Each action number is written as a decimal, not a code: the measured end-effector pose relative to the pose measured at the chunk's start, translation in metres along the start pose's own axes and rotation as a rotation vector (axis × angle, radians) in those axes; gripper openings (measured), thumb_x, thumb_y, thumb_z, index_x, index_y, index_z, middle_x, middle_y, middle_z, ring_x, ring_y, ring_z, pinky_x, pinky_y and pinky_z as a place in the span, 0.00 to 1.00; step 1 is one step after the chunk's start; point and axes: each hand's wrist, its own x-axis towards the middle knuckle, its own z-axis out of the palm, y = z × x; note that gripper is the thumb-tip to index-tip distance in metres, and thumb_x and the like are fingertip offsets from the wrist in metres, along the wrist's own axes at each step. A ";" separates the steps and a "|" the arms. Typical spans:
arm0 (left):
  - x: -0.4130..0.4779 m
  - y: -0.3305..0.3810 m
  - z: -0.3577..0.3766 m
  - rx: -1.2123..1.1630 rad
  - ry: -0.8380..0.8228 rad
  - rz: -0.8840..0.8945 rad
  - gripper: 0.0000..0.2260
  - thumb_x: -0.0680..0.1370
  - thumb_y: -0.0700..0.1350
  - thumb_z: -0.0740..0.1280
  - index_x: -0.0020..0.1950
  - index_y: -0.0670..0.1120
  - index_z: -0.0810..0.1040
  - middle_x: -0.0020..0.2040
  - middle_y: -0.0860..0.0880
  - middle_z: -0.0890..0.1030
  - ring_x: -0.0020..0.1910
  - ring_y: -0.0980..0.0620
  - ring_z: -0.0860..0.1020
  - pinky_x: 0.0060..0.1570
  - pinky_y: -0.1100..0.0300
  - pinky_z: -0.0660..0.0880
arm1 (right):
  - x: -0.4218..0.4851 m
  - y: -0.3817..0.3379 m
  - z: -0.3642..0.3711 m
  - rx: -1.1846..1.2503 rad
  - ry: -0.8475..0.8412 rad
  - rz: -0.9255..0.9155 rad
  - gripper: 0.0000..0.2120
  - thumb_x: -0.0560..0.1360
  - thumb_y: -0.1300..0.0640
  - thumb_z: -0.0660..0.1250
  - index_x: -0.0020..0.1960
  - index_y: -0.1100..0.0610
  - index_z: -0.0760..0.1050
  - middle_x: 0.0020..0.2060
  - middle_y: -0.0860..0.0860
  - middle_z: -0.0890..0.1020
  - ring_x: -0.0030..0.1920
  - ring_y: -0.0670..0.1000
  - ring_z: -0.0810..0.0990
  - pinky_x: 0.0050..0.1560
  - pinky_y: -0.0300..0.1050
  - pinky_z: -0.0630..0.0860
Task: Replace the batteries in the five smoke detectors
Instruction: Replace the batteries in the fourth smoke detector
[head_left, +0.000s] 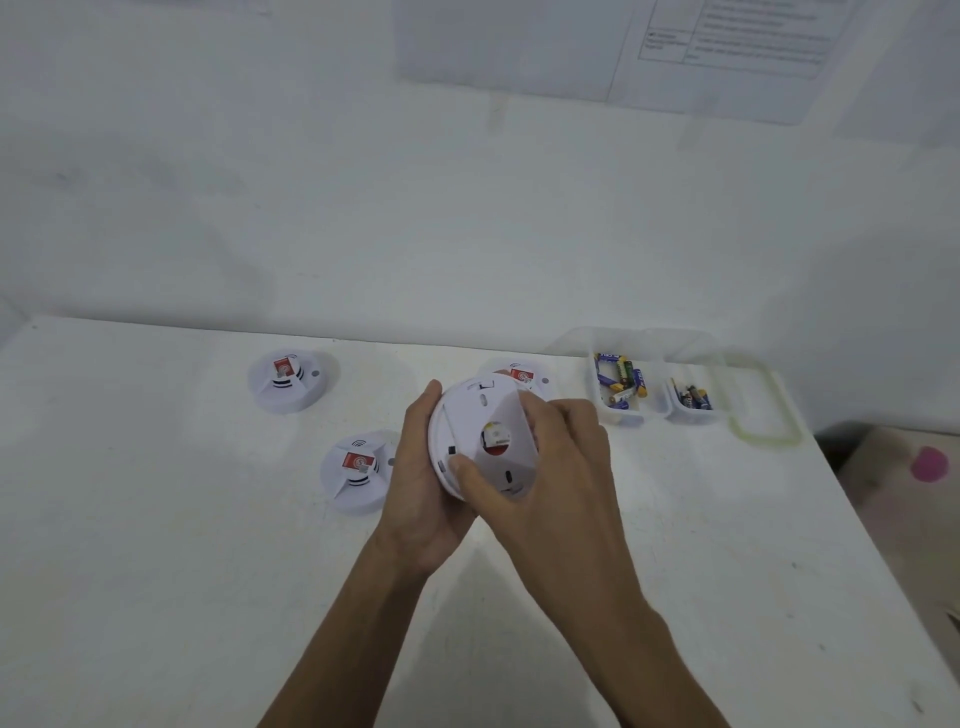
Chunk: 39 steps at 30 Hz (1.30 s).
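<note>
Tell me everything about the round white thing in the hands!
The smoke detector is a round white plastic disc, held above the table and tilted with its back toward the camera. The back has small slots and an opening showing red and yellow inside. The left hand cups its left edge; the right hand covers its right side.

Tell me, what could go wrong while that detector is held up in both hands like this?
The held smoke detector is in the grip of the left hand and right hand above the table; a slip could drop it onto the detector behind. The two battery tubs sit side by side, so old and new cells might get mixed.
</note>
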 end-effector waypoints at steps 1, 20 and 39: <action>0.000 0.000 -0.001 0.002 0.008 0.005 0.21 0.79 0.59 0.49 0.57 0.51 0.77 0.46 0.48 0.85 0.42 0.50 0.84 0.42 0.55 0.82 | 0.000 -0.001 0.000 0.001 -0.011 0.011 0.36 0.70 0.38 0.69 0.72 0.49 0.60 0.67 0.49 0.64 0.66 0.49 0.64 0.65 0.48 0.71; -0.002 -0.003 -0.012 -0.133 -0.039 -0.005 0.25 0.79 0.57 0.50 0.44 0.52 0.86 0.46 0.46 0.85 0.44 0.47 0.84 0.39 0.51 0.82 | -0.013 0.022 -0.012 0.497 0.096 -0.130 0.25 0.67 0.48 0.70 0.63 0.50 0.73 0.54 0.44 0.79 0.54 0.43 0.79 0.49 0.34 0.78; 0.014 -0.013 -0.030 -0.237 -0.343 -0.134 0.28 0.73 0.59 0.64 0.70 0.47 0.70 0.64 0.38 0.76 0.62 0.33 0.75 0.57 0.37 0.74 | 0.008 0.172 0.036 0.564 -0.035 0.456 0.04 0.73 0.61 0.67 0.47 0.58 0.80 0.37 0.53 0.83 0.37 0.53 0.81 0.34 0.43 0.78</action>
